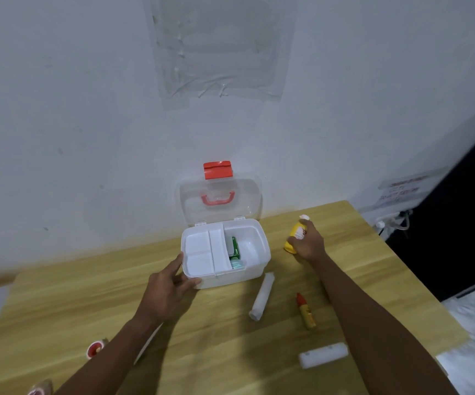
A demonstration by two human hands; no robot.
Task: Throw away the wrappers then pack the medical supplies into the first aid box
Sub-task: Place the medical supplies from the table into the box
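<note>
The white first aid box (254, 269) stands open on the wooden table (216, 352), its clear lid with a red handle and latch leaning back against the wall. A white divider tray covers its left half; a green packet (234, 248) lies in the right half. My left hand (170, 283) holds the box's front left corner. My right hand (307, 242) grips a yellow bottle (289, 245) with a white cap, to the right of the box. A white gauze roll (262, 296), a small yellow tube with a red cap (306, 310) and another white roll (323, 355) lie in front.
A red and white tape roll (95, 349) sits near the table's left front, with another reddish object (41, 387) at the bottom left edge. The wall is close behind the box. The table's right edge drops to a dark floor area with a wall socket and cables (393, 222).
</note>
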